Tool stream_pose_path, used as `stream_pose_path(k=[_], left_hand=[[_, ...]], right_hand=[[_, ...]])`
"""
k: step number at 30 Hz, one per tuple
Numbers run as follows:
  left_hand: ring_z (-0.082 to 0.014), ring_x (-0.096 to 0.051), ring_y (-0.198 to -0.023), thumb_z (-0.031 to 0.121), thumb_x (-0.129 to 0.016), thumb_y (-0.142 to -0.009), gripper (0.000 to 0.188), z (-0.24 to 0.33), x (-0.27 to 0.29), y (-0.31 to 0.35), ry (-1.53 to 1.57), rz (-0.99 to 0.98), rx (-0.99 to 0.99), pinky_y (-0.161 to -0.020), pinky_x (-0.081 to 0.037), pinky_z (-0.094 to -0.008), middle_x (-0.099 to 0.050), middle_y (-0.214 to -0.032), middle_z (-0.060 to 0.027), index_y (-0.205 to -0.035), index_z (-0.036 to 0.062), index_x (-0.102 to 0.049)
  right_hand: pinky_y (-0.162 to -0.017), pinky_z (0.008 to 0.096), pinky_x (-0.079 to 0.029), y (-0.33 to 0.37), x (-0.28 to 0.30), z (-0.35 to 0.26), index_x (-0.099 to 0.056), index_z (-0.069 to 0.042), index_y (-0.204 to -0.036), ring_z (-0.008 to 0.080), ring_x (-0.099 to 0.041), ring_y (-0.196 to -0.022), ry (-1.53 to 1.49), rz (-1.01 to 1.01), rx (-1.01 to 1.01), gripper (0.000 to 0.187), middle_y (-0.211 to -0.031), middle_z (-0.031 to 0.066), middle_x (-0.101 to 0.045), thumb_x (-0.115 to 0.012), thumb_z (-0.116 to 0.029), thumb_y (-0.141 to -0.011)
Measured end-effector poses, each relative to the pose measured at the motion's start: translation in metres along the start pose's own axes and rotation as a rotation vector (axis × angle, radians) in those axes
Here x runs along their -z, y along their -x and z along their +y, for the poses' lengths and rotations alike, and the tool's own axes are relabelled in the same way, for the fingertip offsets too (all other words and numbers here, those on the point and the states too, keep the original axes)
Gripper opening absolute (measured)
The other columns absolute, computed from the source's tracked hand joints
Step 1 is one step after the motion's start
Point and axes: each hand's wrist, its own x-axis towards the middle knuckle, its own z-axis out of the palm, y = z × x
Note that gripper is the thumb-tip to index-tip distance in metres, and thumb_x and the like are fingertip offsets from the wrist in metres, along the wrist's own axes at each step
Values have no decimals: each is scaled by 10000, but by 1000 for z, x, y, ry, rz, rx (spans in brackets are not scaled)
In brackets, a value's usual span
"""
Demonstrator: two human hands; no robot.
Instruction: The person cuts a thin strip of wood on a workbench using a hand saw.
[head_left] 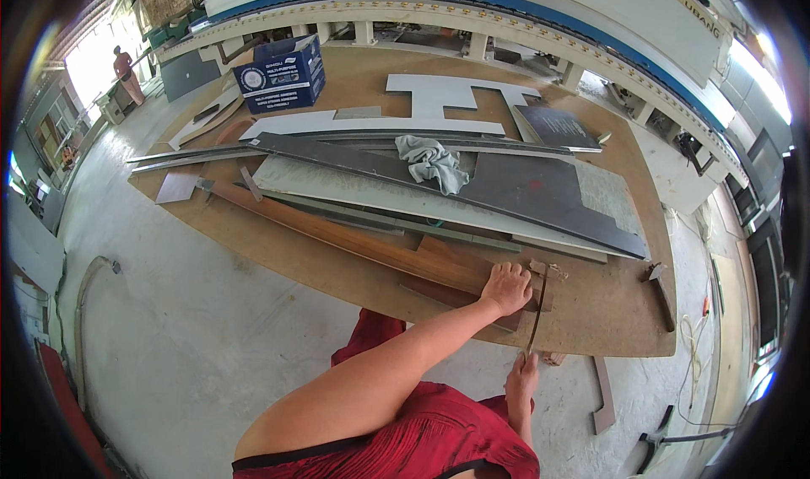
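Observation:
My left hand (506, 289) is closed over the near right end of a long brown wooden moulding (354, 241), pressing it to the table. In my right hand (521, 382), just beyond the table's near edge, is the grip of a handsaw (538, 310). Its long thin blade is seen almost edge-on and reaches up over the tabletop, close beside the moulding's end and my left fingers. Whether its teeth touch the wood I cannot tell. A small torn brown scrap (548, 268) lies at the blade's far tip.
Grey and dark panels (523, 184) are stacked behind the moulding, with a grey rag (433, 163) on top. A hammer (661, 296) lies at the table's right. Farther back are white cut-out boards (439, 99), a blue box (281, 72) and a long machine (472, 15). A person (126, 74) stands far left.

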Motion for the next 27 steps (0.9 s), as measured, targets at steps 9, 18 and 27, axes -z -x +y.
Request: stream_pose_path(k=[9,18,27], left_hand=[[-295,-557,-1054,346,-512,-940,309,1,2,-1,17,8,19,-927,-413,-457,-618,-1053,-124,-1029,75,-631],[-296,-555,-1045,334,-536,-917,295,-2,-3,0,34,17,14,-917,-414,-458,-621,-1034,-121,-1018,72,-629],[-291,-550,-1047,341,-521,-932,303,-4,-1,0,22,31,7,-912,-414,-457,-618,-1043,-124,-1018,73,-630]], right_hand=[[-639,493,-459,92,22,26,-517,26,-993,456,-624,-779,4,41,113,218,-869,302,-622,-510,-192,-983],[-364,368,-335,-15,-4,1,-439,-27,-859,267,-458,-376,-23,76,131,235,-550,150,-502,-504,-206,-998],[-555,487,-435,88,28,-7,-504,9,-937,449,-586,-643,42,-1,11,193,-708,257,-577,-503,-178,-985]])
